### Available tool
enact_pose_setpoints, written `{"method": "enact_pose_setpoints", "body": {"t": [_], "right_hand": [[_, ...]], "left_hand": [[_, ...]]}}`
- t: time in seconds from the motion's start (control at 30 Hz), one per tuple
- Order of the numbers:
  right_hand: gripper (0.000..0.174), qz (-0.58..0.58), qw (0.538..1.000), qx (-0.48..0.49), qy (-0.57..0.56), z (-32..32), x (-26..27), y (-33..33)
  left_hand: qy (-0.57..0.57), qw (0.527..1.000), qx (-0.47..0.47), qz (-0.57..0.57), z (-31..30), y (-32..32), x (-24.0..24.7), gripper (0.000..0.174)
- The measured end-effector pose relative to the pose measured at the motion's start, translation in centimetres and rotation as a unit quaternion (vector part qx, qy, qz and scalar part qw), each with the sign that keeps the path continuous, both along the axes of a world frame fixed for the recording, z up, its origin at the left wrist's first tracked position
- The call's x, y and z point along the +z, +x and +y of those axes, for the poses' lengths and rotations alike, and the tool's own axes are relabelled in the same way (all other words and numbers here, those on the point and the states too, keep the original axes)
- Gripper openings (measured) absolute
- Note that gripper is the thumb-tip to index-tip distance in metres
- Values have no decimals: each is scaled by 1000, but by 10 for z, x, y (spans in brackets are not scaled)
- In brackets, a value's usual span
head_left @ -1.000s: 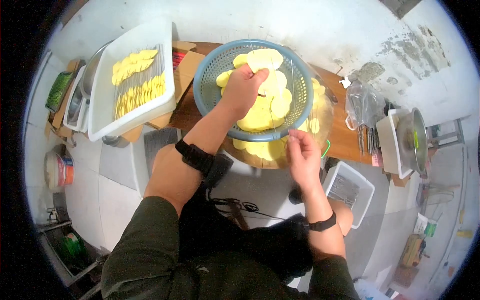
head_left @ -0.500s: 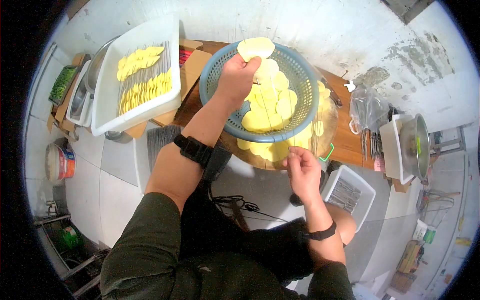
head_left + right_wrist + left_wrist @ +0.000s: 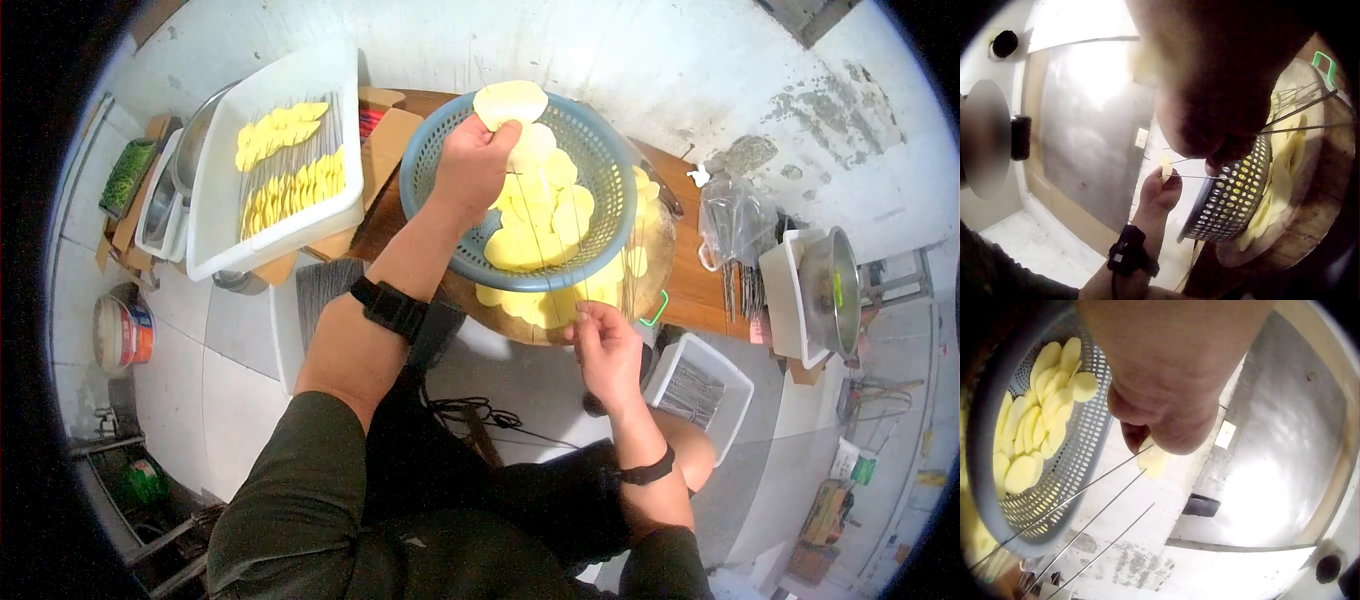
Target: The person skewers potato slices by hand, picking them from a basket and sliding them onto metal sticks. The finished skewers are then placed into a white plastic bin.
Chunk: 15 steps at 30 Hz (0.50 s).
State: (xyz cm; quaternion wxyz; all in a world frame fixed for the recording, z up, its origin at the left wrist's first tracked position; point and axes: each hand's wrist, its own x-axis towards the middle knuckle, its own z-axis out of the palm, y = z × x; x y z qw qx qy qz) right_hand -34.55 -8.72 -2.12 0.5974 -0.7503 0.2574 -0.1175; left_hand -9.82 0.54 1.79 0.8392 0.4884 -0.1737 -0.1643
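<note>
The left hand [image 3: 472, 165] pinches a pale yellow slice [image 3: 510, 104] above the left rim of a blue-grey perforated basket [image 3: 425, 150]. In the left wrist view, thin metal skewers [image 3: 1094, 519] run from near that slice [image 3: 1152, 461] down to the left. The right hand [image 3: 608, 350] pinches skewer ends between thumb and fingers, just in front of the basket's near rim. More yellow slices [image 3: 525, 240] lie piled in the basket. The right wrist view shows the left hand [image 3: 1161, 190] upright with the slice, and the right hand [image 3: 1222, 94] dark and close to the camera.
Under the basket, a round wooden board [image 3: 655, 260] bears slices and skewers. At the left a white tray [image 3: 215, 200] holds skewered slices. A smaller white bin [image 3: 735, 400] with skewers stands low at the right. A plastic bag [image 3: 735, 210] and a metal bowl [image 3: 835, 290] lie farther right.
The left hand and its slice have moved up and slightly left, from over the pile to the basket's upper left. The right hand has shifted slightly down, still pinching the skewer ends.
</note>
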Motion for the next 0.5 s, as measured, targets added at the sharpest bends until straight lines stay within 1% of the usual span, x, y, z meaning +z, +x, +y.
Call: {"method": "enact_pose_setpoints", "body": {"t": [0.2,0.27,0.37,0.5], "right_hand": [[18,6,1000,-2,-23,0,-1,-1],[18,-16,999,-5,-38,0,-6,-1],[17,-25,999,-9,-30,1,-6,0],[17,-21,999,-10,-47,1,-6,1]], "left_hand": [[13,1000,5,-5,1,-4,3,27],[22,1000,5,-2,0,-4,3,27],[27,1000,10,-6,-2,-4,0,27],[29,999,10,-10,-2,-5,2,26]]}}
